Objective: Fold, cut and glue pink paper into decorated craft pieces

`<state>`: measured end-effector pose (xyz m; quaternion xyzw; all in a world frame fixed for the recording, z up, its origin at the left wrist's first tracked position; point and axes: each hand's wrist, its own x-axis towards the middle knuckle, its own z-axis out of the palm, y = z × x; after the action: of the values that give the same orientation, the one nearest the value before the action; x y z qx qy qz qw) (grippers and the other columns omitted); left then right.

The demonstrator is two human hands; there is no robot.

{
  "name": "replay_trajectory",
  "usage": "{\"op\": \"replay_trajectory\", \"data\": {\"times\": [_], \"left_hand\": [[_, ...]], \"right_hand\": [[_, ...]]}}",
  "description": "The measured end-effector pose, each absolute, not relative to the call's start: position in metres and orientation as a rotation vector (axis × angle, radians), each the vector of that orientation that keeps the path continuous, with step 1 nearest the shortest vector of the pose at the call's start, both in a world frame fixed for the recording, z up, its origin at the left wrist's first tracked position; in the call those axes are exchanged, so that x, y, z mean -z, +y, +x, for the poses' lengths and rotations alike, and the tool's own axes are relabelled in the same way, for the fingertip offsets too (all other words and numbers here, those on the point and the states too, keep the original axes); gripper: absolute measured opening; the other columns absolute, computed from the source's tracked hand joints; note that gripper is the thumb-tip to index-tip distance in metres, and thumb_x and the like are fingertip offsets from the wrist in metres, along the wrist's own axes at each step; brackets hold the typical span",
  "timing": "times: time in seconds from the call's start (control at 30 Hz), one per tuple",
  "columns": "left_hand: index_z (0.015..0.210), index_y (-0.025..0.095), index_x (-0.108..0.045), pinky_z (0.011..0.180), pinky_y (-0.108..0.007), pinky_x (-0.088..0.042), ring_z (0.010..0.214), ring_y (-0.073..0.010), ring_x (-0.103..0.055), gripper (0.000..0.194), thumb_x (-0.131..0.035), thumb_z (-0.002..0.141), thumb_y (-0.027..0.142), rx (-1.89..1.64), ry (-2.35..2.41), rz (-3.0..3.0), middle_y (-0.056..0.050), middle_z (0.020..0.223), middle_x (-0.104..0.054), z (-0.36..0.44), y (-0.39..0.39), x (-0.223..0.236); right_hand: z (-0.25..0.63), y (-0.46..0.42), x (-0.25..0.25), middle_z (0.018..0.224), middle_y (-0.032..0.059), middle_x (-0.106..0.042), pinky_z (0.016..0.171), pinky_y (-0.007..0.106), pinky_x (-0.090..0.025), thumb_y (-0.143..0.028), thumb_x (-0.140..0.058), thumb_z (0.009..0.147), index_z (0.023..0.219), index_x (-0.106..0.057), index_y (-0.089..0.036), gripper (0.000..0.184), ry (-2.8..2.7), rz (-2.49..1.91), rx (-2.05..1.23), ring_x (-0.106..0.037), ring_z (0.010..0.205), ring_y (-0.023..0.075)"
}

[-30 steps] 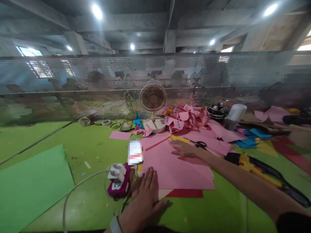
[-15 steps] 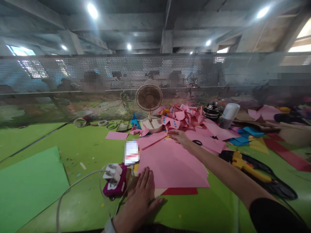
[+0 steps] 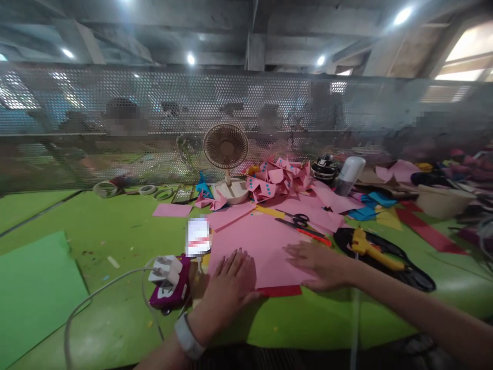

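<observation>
A large pink paper sheet (image 3: 265, 241) lies in front of me over a red sheet (image 3: 283, 291) whose near edge shows. My left hand (image 3: 231, 277) rests flat on the left part of the pink sheet, fingers stretched forward. On its right edge lies my right hand (image 3: 319, 262), open with the fingers pointing left. Neither hand holds anything. Just beyond are black-handled scissors (image 3: 301, 220), an orange-red cutter knife (image 3: 315, 236) and a yellow strip (image 3: 269, 211). A lit phone (image 3: 198, 236) lies by the sheet's left side.
A purple power strip (image 3: 169, 293) with white plugs and cables sits left. Right, a yellow glue gun (image 3: 372, 249) rests on a black tray. Behind stand a fan (image 3: 226, 149), folded pink paper pieces (image 3: 279, 177) and a bottle (image 3: 350, 174). Green paper (image 3: 34, 298) lies far left.
My right hand has come back from the far edge of the pink sheet to its near right side. The scissors and cutter show more fully now. The view has shifted slightly right.
</observation>
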<state>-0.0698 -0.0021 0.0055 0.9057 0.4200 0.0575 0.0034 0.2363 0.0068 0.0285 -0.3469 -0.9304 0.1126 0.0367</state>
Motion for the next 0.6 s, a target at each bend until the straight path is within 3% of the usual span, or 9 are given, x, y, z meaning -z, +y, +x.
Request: {"op": "replay_trajectory", "data": {"times": [0.17, 0.27, 0.33, 0.43, 0.6], "left_hand": [[0.14, 0.018, -0.03, 0.107, -0.052, -0.022, 0.135, -0.0316, -0.022, 0.08, -0.029, 0.08, 0.072, -0.124, 1.201, 2.77, -0.015, 0.146, -0.028, -0.055, 0.008, -0.009], [0.141, 0.02, -0.027, 0.107, -0.051, -0.02, 0.135, -0.0313, -0.02, 0.081, -0.029, 0.079, 0.072, -0.09, 1.147, 2.763, -0.014, 0.147, -0.025, -0.053, 0.014, -0.011], [0.142, 0.019, -0.024, 0.108, -0.051, -0.017, 0.136, -0.0318, -0.016, 0.084, -0.028, 0.078, 0.074, -0.074, 1.123, 2.781, -0.014, 0.148, -0.022, -0.053, 0.018, -0.011], [0.144, 0.02, -0.017, 0.108, -0.051, -0.011, 0.137, -0.0321, -0.012, 0.086, -0.027, 0.078, 0.074, -0.071, 1.083, 2.823, -0.014, 0.15, -0.017, -0.054, 0.021, -0.011], [0.144, 0.02, -0.017, 0.109, -0.049, -0.006, 0.137, -0.0311, -0.012, 0.085, -0.024, 0.079, 0.074, -0.099, 1.081, 2.858, -0.014, 0.15, -0.017, -0.052, 0.02, -0.008]], "right_hand": [[0.23, -0.014, -0.02, 0.135, 0.0199, -0.044, 0.102, 0.045, -0.033, -0.024, -0.053, 0.073, 0.131, -0.046, -0.007, 0.061, -2.944, -1.096, -0.181, -0.041, 0.125, 0.0287], [0.231, -0.005, -0.023, 0.135, 0.0156, -0.047, 0.102, 0.042, -0.035, -0.029, -0.05, 0.078, 0.132, -0.045, -0.012, 0.057, -2.918, -1.089, -0.218, -0.044, 0.123, 0.0256], [0.232, 0.008, -0.025, 0.14, 0.0115, -0.04, 0.106, 0.041, -0.03, -0.038, -0.047, 0.084, 0.138, -0.036, -0.016, 0.06, -2.846, -1.1, -0.288, -0.039, 0.128, 0.0232], [0.23, 0.035, -0.021, 0.149, 0.0075, -0.02, 0.111, 0.04, -0.019, -0.052, -0.041, 0.087, 0.144, -0.019, -0.018, 0.07, -2.75, -1.137, -0.434, -0.02, 0.136, 0.0222], [0.221, 0.084, -0.002, 0.149, 0.0076, -0.022, 0.113, 0.04, -0.013, -0.061, -0.03, 0.087, 0.142, -0.028, -0.016, 0.071, -2.609, -1.342, -0.494, -0.016, 0.137, 0.0228]]}}
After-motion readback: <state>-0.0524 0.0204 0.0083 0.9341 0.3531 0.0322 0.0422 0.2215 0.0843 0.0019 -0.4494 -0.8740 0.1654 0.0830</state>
